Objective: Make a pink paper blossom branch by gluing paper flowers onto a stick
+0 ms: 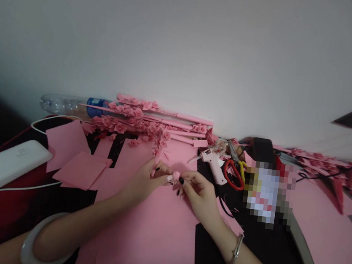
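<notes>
My left hand (pixel 145 180) is closed round a pink paper flower stem (pixel 154 169). Folded pink paper flowers (pixel 161 141) run up above the fist, seemingly on that stem. Between the two hands sits a small pink paper rose (pixel 176 175), pinched by the fingertips of my right hand (pixel 199 194). My left thumb also reaches close to this rose; whether it touches cannot be made out. Both hands are over large pink paper sheets (pixel 150 236) spread on the dark table.
Beyond the hands lie several pink paper flower stalks (pixel 192 126) and a clear plastic bottle (pixel 64 104). A glue gun (pixel 213 164) and red-and-yellow scissors (pixel 234 174) rest to the right. Smaller pink squares (pixel 79 170) and a white lamp-like bar (pixel 7 171) are at left.
</notes>
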`<state>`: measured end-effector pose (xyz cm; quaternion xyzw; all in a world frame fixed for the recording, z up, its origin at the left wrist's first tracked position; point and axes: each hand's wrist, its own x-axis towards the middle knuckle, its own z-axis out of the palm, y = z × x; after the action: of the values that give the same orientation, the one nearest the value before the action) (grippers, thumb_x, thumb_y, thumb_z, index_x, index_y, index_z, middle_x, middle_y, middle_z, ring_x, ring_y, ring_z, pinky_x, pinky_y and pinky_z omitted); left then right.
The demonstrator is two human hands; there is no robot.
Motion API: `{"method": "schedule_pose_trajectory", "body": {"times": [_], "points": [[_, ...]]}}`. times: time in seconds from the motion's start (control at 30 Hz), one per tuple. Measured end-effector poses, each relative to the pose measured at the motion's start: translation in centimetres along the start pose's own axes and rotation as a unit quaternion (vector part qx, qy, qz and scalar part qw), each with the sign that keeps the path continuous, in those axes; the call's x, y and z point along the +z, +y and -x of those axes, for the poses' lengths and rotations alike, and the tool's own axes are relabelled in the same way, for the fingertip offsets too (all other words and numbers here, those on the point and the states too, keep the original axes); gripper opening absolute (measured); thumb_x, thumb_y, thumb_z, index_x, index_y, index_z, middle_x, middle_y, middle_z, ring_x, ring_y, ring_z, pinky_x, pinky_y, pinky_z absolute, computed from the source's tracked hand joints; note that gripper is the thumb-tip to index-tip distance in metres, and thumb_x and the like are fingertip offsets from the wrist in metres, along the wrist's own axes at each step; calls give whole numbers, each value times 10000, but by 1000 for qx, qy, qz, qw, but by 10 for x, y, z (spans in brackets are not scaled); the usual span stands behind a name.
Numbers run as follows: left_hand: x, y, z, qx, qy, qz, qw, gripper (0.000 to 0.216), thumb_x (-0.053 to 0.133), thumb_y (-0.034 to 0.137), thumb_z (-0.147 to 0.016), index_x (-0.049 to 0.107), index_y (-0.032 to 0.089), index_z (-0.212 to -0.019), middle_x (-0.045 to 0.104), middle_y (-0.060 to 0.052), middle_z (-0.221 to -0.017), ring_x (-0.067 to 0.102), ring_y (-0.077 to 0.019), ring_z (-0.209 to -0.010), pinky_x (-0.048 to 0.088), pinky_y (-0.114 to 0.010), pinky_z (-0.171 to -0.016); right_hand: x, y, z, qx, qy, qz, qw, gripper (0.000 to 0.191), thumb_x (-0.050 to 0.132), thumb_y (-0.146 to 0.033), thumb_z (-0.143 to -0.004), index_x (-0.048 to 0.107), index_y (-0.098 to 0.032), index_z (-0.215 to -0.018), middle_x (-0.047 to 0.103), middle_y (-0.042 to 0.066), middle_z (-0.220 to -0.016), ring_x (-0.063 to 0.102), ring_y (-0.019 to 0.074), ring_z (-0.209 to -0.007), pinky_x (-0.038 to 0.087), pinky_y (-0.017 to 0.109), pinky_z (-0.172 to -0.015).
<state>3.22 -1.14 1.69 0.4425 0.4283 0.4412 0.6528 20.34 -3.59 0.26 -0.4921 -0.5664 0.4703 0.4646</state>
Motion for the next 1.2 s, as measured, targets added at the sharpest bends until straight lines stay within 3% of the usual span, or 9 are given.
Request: {"method": "schedule_pose_trajectory", "body": {"times": [0.17, 0.43, 0.8, 1.07, 1.2], "points": [[-2, -2, -1, -1, -15, -10, 1000, 130, 807, 279, -696, 691, 222, -705, 696, -38, -743, 638, -229, -769, 497, -347, -725, 0, -2, -2, 11, -7, -53, 999, 177, 625, -361, -864, 597, -187, -885, 671, 3, -643, 578, 116, -497, 517, 256, -507], [0, 0, 0, 0, -21, -34, 999, 198, 824, 285, -652, 636, 221, -656, 657, -6, -639, 629, -212, -691, 508, -338, -689, 0, 0, -3, 30, -17, -70, 997, 200, 646, -378, -844, 566, -194, -852, 642, -29, -597, 569, 108, -468, 495, 242, -491], [-6, -15, 0, -1, -55, -60, 997, 104, 639, 285, -802, 578, 205, -830, 668, -21, -825, 660, -211, -836, 550, -383, -815, -9, 0, -5, 80, 15, -79, 994, 236, 741, -369, -778, 647, -159, -730, 633, -9, -579, 521, 89, -468, 407, 210, -475], [-9, -25, -4, -33, -99, 47, 993, 166, 566, 340, -860, 575, 175, -855, 666, -61, -915, 660, -202, -785, 523, -372, -785, -12, 0, -4, 21, 98, -85, 991, 114, 720, -273, -800, 684, -167, -777, 616, -27, -590, 523, 81, -465, 404, 199, -473], [-8, -31, -3, -45, -127, 73, 988, 283, 490, 427, -939, 502, 187, -790, 642, -35, -749, 634, -184, -669, 504, -339, -666, -12, -2, 0, -63, 139, -9, 988, 35, 654, -188, -829, 685, -181, -812, 650, -8, -671, 569, 98, -507, 472, 216, -503]]}}
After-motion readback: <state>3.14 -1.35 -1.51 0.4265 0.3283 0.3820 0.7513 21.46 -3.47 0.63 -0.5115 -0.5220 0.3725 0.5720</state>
